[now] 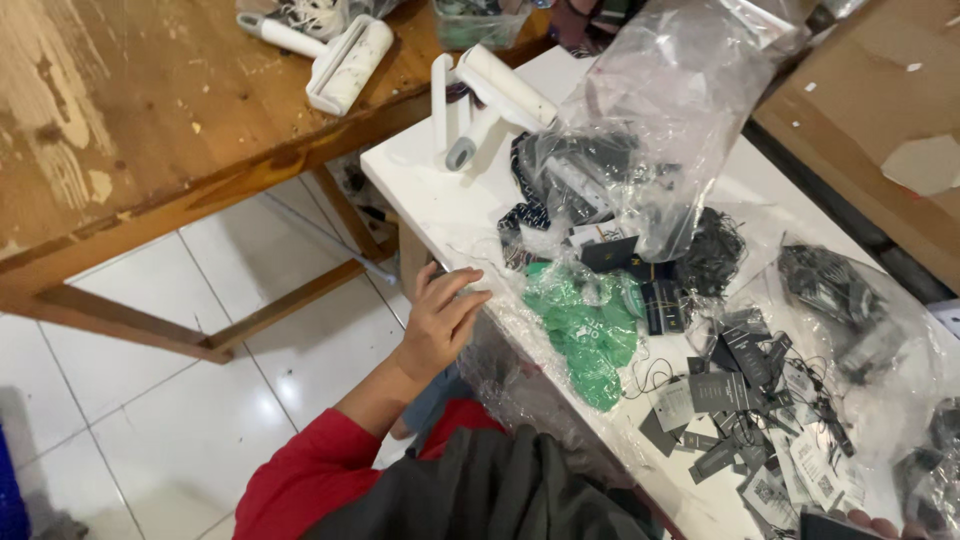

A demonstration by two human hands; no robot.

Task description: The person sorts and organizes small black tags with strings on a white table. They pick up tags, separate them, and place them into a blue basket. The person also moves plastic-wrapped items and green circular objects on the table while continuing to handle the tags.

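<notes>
My left hand (pixel 440 322) rests with bent fingers on the near edge of the white table (pixel 430 190), touching crumpled clear plastic (pixel 510 370) that hangs over the edge. Just to its right lies a heap of green tags (pixel 590 335) in plastic. Only the fingertips of my right hand (pixel 882 524) show at the bottom right, beside a dark flat thing (pixel 825 526); its grip is hidden. Loose black and grey hang tags (pixel 735 385) with strings are spread between the two hands. My red sleeve (pixel 300 480) and a dark cloth (pixel 480 495) lie below.
A large clear bag (pixel 660 130) of black items stands at the table's back. A white lint roller (pixel 495 95) lies near the far corner, another (pixel 345 60) on the wooden table (pixel 130 130) to the left. Brown cardboard (pixel 870 90) is on the right, with tiled floor (pixel 200 370) below.
</notes>
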